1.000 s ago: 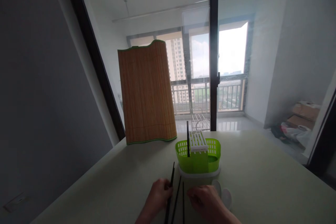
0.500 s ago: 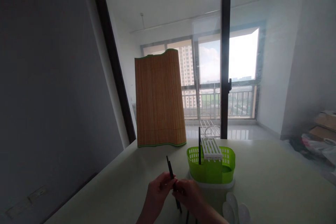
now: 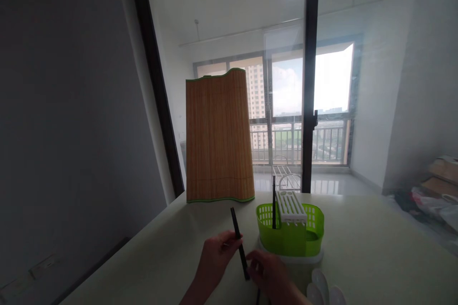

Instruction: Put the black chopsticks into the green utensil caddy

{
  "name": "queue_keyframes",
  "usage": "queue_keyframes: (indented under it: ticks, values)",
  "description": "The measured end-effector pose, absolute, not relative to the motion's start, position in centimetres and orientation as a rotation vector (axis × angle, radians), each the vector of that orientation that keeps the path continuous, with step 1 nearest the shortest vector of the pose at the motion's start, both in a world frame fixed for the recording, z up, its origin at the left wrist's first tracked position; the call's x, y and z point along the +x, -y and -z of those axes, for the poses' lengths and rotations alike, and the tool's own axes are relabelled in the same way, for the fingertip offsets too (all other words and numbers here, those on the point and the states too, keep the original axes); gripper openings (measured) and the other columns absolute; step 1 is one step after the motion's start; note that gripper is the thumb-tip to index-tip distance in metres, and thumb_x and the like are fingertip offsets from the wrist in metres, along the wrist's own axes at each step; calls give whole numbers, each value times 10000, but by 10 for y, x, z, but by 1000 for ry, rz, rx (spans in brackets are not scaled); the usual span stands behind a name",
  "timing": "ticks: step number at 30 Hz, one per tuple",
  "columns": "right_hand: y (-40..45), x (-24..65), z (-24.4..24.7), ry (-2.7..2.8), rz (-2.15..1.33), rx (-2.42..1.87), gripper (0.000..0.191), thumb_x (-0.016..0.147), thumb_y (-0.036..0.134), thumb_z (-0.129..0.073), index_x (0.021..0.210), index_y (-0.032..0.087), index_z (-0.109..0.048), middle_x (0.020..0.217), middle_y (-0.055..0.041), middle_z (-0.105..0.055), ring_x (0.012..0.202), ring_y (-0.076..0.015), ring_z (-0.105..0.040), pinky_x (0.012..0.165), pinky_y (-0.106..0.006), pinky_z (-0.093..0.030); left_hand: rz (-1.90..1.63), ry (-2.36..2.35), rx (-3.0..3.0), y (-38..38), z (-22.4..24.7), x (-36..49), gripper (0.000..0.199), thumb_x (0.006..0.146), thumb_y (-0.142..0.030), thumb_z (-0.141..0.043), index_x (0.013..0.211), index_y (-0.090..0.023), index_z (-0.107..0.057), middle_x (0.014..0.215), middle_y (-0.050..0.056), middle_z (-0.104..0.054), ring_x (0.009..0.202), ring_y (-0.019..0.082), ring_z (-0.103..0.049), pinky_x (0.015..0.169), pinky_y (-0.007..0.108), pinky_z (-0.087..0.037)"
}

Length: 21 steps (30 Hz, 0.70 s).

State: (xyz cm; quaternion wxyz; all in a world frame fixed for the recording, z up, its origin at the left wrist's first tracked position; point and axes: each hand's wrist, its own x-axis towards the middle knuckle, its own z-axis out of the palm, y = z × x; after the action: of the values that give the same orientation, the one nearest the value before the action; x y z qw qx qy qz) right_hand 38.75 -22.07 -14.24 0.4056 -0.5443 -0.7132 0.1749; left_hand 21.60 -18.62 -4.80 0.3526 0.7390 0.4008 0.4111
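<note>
The left hand point(image 3: 214, 259) was pinched shut on a black chopstick point(image 3: 239, 242), thumb and fingers meeting round its middle. The stick stood tilted, upper tip toward the bamboo mat point(image 3: 219, 138), lower end by the right hand point(image 3: 269, 274). That right hand was curled beside the lower tip; whether it gripped or only touched, I could not tell. All of it hung over the table point(image 3: 375, 248), just left of the green caddy point(image 3: 291, 233), where another chopstick point(image 3: 274, 202) stood upright. White spoons point(image 3: 322, 288) lay by the right wrist. The stick looked thin, light, stiff and likely slick, prone to swivel in a mid-shaft pinch; a hold nearer the thick end would probably steer it better.
</note>
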Motion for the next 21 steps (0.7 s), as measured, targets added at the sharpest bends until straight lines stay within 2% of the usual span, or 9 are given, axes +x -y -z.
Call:
queue_keyframes:
  ticks: [2,5,8,14,18,21]
  values:
    - [229,403,133,1742,-418,-1373,279,782,140,-527,1015,224,-655,778,3,-698,628,-119,-607,608,-232,-425,-1205,-1029,1872,174,22,221,325,744,-470,-645,883,-192,-736,842,35,-753,799,205,-693,746,284,-570]
    - [243,428,124,1670,-315,-1420,213,867,221,-469,990,239,-642,794,-5,-694,649,-137,-622,621,-253,-447,-1383,-971,1855,150,-16,240,366,736,-475,-649,920,-169,-726,841,41,-746,765,191,-685,721,287,-564]
    - [253,449,128,1653,-145,-1463,210,902,267,-448,982,250,-642,827,-19,-703,656,-150,-638,631,-272,-470,-1361,-944,1982,121,-32,272,364,772,-432,-615,972,-146,-718,863,61,-744,765,184,-680,706,277,-543]
    - [257,475,147,1748,323,-1325,222,911,188,-418,985,240,-621,818,-30,-701,684,-144,-672,599,-236,-508,-1079,-971,2224,79,1,336,296,757,-395,-630,875,-150,-749,823,56,-753,775,204,-680,709,285,-497]
    - [257,486,156,1881,501,-1269,243,878,126,-456,1014,243,-620,779,-18,-693,688,-145,-678,596,-217,-518,-977,-1052,2261,66,29,352,367,754,-465,-623,880,-147,-757,827,81,-754,784,238,-681,677,313,-482]
    - [255,491,165,1910,573,-1277,234,860,102,-462,957,232,-630,746,-25,-684,672,-156,-675,596,-224,-523,-902,-1077,2287,61,42,357,399,764,-496,-604,904,-156,-759,849,85,-755,815,245,-682,681,317,-478]
